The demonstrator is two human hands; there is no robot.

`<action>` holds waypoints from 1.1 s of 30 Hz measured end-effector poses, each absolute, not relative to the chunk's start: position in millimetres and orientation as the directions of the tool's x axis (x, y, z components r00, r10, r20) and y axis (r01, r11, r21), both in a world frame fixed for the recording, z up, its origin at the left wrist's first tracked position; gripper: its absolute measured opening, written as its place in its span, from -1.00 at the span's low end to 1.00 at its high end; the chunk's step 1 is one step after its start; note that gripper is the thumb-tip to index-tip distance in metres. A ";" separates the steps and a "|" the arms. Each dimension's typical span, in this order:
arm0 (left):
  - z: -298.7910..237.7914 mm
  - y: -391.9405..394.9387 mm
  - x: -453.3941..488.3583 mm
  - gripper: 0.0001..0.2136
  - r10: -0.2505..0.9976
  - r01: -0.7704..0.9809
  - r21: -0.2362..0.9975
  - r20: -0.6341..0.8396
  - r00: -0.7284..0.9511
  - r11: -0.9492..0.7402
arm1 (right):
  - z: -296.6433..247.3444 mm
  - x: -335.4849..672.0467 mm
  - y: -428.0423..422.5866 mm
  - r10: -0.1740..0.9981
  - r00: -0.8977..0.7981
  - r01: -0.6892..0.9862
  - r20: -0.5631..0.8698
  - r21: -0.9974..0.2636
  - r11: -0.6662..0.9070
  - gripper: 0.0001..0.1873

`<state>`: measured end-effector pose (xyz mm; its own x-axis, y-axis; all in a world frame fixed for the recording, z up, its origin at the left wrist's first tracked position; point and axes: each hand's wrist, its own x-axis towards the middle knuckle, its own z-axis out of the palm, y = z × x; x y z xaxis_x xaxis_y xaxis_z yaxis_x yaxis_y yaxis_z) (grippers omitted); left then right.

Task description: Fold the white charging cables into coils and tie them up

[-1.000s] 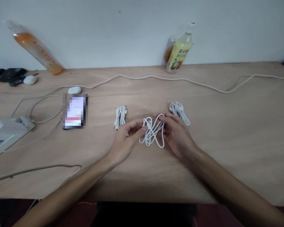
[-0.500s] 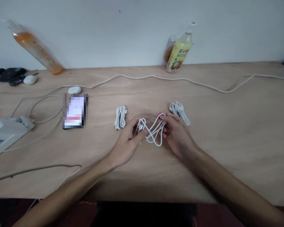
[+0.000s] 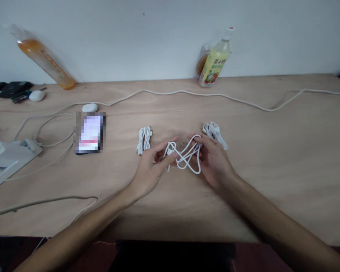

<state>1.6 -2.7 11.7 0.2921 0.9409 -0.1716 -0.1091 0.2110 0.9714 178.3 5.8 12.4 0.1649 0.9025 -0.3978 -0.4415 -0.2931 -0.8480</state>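
Observation:
A loosely looped white cable (image 3: 188,158) hangs between my two hands, just above the table. My left hand (image 3: 153,166) pinches its left end, where a white plug (image 3: 169,151) shows beside the thumb. Closed on the loops at the right is my right hand (image 3: 215,158), its lower fingers partly hidden behind the strands. A bundled white cable (image 3: 144,140) lies on the table just beyond my left hand. Another bundled white cable (image 3: 215,133) rests past my right fingertips. Between the hands, a small wire loop (image 3: 184,144) is visible, too thin to identify.
A long white cord (image 3: 181,91) crosses the table's back. Against the wall lean an orange drink bottle (image 3: 47,60) and a yellow drink bottle (image 3: 215,62). At left are a phone (image 3: 90,134), a white earbud case (image 3: 90,108), and a white box (image 3: 5,162).
The cable's loops have shifted slightly right and spread a little, with my right hand turned slightly. My left hand keeps its pinch. The bundled cables have stayed in place.

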 end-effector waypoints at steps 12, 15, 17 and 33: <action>12.9 -4.7 3.8 -0.60 0.945 -0.130 0.973 -0.148 0.293 0.193 | 6.9 186.2 9.1 0.908 0.148 -0.455 -0.392 -0.842 -0.289 -0.77; 12.9 -4.3 4.2 -0.66 0.949 -0.135 0.975 -0.130 0.288 0.175 | 6.7 185.4 8.4 0.899 0.085 -0.466 -0.430 -0.815 -0.346 -0.75; 13.5 -3.7 4.2 -0.71 0.947 -0.128 0.976 -0.134 0.291 0.177 | 5.2 186.0 8.3 0.904 0.054 -0.463 -0.425 -0.812 -0.354 -0.74; 7.6 -11.7 0.6 -0.66 0.976 0.143 0.989 -0.005 0.217 -0.027 | 5.3 190.1 11.2 0.902 0.279 -0.477 -0.331 -0.863 -0.169 -0.84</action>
<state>0.6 -11.7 7.6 0.2171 0.9761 -0.0051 0.1433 -0.0267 0.9893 190.1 11.2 5.3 0.2786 0.9016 -0.3308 -0.4769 -0.1691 -0.8626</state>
